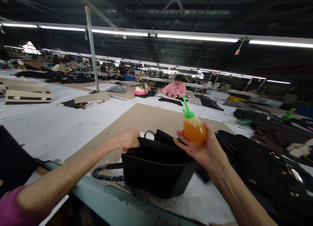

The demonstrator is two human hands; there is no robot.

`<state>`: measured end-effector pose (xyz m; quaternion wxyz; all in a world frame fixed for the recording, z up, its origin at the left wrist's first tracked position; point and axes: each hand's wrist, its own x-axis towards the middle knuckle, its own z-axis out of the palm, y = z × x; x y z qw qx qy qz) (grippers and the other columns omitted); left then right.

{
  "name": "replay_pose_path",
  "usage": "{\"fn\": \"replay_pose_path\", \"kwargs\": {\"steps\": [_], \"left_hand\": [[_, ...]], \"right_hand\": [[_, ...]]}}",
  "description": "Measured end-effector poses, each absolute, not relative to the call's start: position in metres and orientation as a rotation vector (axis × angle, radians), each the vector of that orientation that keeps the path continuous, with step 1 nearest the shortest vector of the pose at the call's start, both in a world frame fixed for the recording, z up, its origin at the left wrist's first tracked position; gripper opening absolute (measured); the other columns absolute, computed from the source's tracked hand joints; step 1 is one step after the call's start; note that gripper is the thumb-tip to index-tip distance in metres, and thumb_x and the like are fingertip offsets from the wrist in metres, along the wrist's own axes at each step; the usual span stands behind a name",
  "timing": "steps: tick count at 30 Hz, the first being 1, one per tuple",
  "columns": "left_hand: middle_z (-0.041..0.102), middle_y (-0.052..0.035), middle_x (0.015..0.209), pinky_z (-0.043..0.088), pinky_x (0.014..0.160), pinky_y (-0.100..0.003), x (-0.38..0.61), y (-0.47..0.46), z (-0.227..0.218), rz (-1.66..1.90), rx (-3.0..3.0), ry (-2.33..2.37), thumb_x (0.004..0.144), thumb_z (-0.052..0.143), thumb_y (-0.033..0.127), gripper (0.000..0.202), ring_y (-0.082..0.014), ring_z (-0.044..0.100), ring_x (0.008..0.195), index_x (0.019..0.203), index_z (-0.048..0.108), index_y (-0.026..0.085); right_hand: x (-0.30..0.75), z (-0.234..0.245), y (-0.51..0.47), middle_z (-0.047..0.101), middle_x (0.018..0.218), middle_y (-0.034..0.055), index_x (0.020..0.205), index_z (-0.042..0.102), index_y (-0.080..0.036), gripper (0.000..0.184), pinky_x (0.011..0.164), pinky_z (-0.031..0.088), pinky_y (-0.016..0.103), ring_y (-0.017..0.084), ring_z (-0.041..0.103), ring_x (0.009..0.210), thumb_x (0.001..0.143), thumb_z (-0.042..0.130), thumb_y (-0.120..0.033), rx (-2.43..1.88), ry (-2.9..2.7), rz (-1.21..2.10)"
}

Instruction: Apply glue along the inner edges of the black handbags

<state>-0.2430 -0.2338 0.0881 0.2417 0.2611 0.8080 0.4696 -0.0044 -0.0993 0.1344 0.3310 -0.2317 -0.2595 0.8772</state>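
A black bag [156, 169] stands upright near the front edge of the worktable. My left hand [129, 138] is closed on the bag's upper left rim. My right hand [202, 146] holds a small squeeze bottle [194, 127] of orange liquid with a green cap and a long green nozzle pointing up, just above the bag's right rim. A black looped handle [107, 172] lies on the table to the bag's left.
A brown card sheet [146, 118] lies under the bag on the white table [61, 128]. Dark bags and pieces pile up at right [269, 160]. A person in pink [175, 88] sits at the far side. A steel post [92, 53] rises at left.
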Motion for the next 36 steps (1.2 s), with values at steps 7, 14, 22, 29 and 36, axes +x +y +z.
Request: {"fn": "replay_pose_path", "kwargs": {"steps": [7, 14, 22, 29, 36], "left_hand": [[0.045, 0.0004, 0.027, 0.027, 0.025, -0.016, -0.311, -0.320, 0.088, 0.739, 0.665, 2.521, 0.060, 0.056, 0.002, 0.018, -0.0165, 0.046, 0.024, 0.046, 0.055, 0.013], [0.071, -0.0026, 0.085, 0.052, 0.064, -0.026, -0.306, -0.318, 0.108, 0.936, 0.918, 2.411, 0.058, 0.060, 0.006, 0.038, -0.0207, 0.065, 0.073, 0.095, 0.065, 0.014], [0.059, -0.0056, 0.123, 0.045, 0.089, -0.035, -0.238, -0.229, 0.145, 0.725, 1.678, 2.003, 0.061, 0.069, 0.045, 0.067, -0.0262, 0.055, 0.108, 0.122, 0.053, 0.022], [0.070, 0.0022, 0.086, 0.047, 0.069, -0.027, -0.213, -0.179, 0.100, 0.244, 1.650, 1.666, 0.056, 0.074, 0.044, 0.041, -0.0218, 0.064, 0.080, 0.094, 0.070, 0.026], [0.070, -0.0004, 0.084, 0.045, 0.069, -0.027, -0.221, -0.178, 0.084, 0.235, 1.559, 1.704, 0.061, 0.066, 0.061, 0.049, -0.0220, 0.063, 0.081, 0.092, 0.069, 0.024]], "right_hand": [[-0.004, 0.128, -0.091, 0.057, 0.103, 0.0175, 0.105, 0.059, -0.016, 0.030, 0.080, 0.046, 0.064, 0.040, 0.051, 0.109, 0.085, 0.056, -0.038, -0.643, -0.668, 2.297], [-0.003, 0.130, -0.096, 0.056, 0.107, 0.0176, 0.108, 0.056, -0.017, 0.029, 0.080, 0.047, 0.065, 0.039, 0.054, 0.106, 0.088, 0.052, -0.038, -0.692, -0.645, 2.268], [0.001, 0.137, -0.109, 0.059, 0.103, 0.0165, 0.104, 0.057, -0.016, 0.027, 0.080, 0.047, 0.064, 0.039, 0.057, 0.100, 0.091, 0.049, -0.038, -0.747, -0.689, 2.226], [0.013, 0.135, -0.108, 0.059, 0.098, 0.0179, 0.108, 0.055, -0.012, 0.031, 0.081, 0.047, 0.064, 0.039, 0.057, 0.100, 0.093, 0.046, -0.037, -0.793, -0.671, 2.197], [0.022, 0.136, -0.106, 0.061, 0.098, 0.0200, 0.113, 0.055, -0.009, 0.034, 0.080, 0.047, 0.066, 0.040, 0.060, 0.094, 0.092, 0.047, -0.035, -0.822, -0.596, 2.175]]}}
